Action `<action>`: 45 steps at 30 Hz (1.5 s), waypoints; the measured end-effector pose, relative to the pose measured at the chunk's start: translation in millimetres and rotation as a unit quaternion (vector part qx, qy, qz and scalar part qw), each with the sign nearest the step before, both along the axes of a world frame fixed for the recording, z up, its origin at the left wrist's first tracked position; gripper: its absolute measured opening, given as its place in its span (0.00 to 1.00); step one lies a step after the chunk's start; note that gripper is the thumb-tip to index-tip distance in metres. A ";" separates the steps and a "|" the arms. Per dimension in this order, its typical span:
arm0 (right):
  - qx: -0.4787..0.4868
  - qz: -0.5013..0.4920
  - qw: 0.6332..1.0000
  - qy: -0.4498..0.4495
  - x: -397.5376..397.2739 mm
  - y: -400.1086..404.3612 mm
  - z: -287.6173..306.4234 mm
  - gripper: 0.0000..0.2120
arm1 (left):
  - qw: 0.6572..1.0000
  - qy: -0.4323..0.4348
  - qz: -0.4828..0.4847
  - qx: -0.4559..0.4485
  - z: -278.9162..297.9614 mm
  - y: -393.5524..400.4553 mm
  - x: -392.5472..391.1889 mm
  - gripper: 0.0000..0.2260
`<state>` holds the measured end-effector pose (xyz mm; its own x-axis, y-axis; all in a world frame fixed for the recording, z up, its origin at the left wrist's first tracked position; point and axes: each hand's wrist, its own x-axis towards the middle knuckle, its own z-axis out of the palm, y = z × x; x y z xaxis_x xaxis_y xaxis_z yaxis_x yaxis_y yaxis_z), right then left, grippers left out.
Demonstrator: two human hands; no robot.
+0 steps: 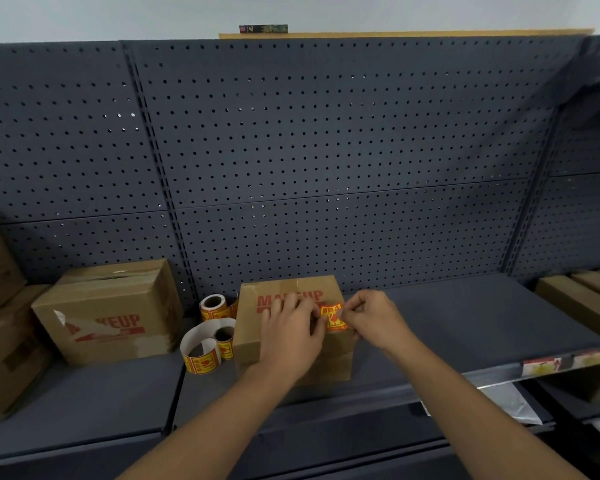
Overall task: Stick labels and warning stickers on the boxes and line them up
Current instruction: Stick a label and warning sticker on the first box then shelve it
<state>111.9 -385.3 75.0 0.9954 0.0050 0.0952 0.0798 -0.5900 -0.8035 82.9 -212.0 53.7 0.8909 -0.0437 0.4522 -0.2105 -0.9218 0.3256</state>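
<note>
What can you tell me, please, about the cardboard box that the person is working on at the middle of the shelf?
The cardboard box is plain brown and closed, standing upright on the dark grey shelf before the pegboard. Red print on it is partly hidden by the left hand, which rests on it. The right hand pinches a yellow and red warning sticker at the box's upper right part. The sticker rolls lie close by its left side.
</note>
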 end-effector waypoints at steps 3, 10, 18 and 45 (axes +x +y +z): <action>-0.003 0.001 1.000 -0.001 -0.5 -0.2 0.3 0.04 | 0.999 -0.033 -0.014 0.038 -1.5 2.0 0.8 0.09; -0.004 -0.011 1.000 -0.005 0.3 3.5 -0.7 0.07 | 0.997 0.017 -0.071 -0.033 -4.3 6.5 3.2 0.05; -0.047 -0.023 0.998 -0.044 -6.3 13.5 -5.2 0.13 | 0.998 -0.043 -0.032 0.019 -10.8 4.4 -6.8 0.12; 0.037 -0.017 0.995 0.089 11.2 6.1 -13.9 0.09 | 0.986 0.155 0.052 0.013 -1.0 -7.0 11.4 0.28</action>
